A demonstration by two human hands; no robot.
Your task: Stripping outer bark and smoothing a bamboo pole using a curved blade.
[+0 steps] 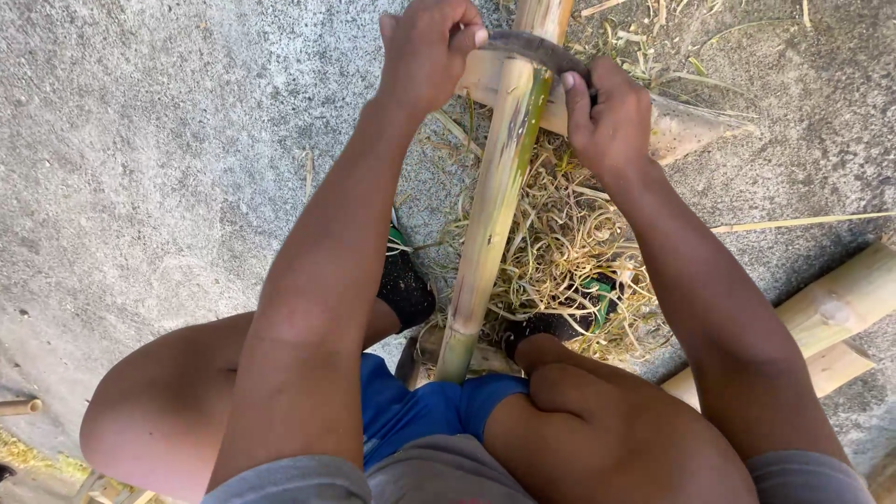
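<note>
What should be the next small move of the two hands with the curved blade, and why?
Probably draw the curved blade down the bamboo pole toward the body. The left hand and right hand grip its two ends at the pole's far end, and shavings lie below.

- Left hand (425, 51) and right hand (609, 117) grip a curved blade (527, 47) laid across a bamboo pole (495, 205).
- Pale shavings (560, 243) litter the concrete ground (168, 168) beneath.
</note>
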